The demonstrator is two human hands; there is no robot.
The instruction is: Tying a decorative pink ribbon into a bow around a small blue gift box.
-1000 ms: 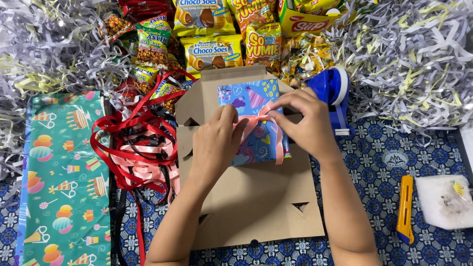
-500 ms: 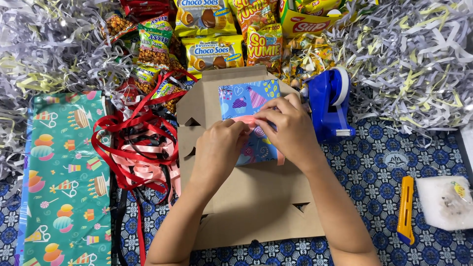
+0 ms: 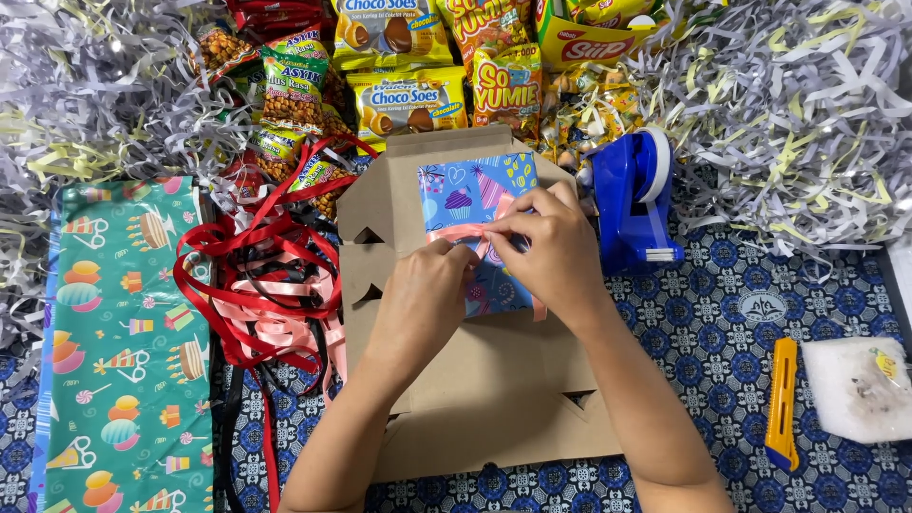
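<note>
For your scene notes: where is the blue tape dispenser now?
In the head view, the blue tape dispenser stands right of the wrapped gift, beside the right hand.

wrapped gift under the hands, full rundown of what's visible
The wrapped gift is a small flat box in glossy blue paper printed with cupcakes, hearts and party hats. It lies flat on the brown cardboard sheet. A pink ribbon crosses its middle. The left hand and right hand rest on it, pinching the ribbon; its lower part is hidden.

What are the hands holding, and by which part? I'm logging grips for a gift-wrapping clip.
Both hands, left hand and right hand, pinch the pink ribbon with their fingers where it crosses on top of the blue wrapped box.
</note>
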